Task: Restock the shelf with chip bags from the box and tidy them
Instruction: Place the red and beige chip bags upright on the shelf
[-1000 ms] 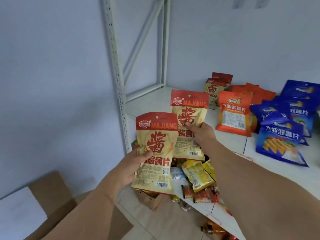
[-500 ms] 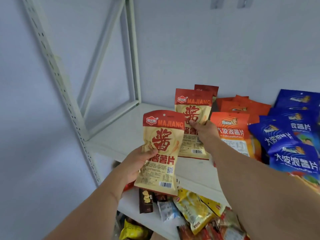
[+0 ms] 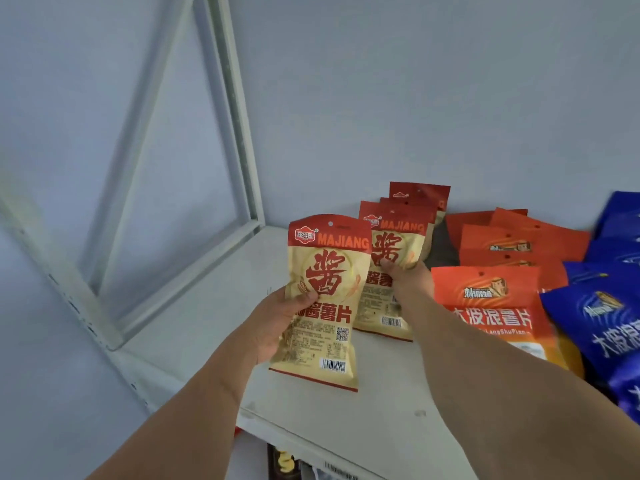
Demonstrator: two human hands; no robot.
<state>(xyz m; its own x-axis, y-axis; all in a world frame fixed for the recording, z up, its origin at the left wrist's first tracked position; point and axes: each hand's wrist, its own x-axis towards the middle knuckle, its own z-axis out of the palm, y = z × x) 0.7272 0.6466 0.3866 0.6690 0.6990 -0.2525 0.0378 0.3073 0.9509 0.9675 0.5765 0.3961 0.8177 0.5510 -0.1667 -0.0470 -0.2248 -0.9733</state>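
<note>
Left hand [image 3: 277,323] pinched 1 tan-and-red chip bag [image 3: 323,299] by its left edge, thumb across the front, holding it upright above the white shelf [image 3: 214,327]. Right hand [image 3: 403,277] gripped a 2nd matching bag [image 3: 389,271], fingers curled over its front, at the head of a row of like bags [image 3: 419,195] near the rear wall. Orange bags [image 3: 491,306] sat just right of that row; blue bags [image 3: 602,323] lay at the far right. Shelf frame [image 3: 239,133] stood at the left.

The blue bags [image 3: 604,306] run off the right edge, perhaps stacked.
</note>
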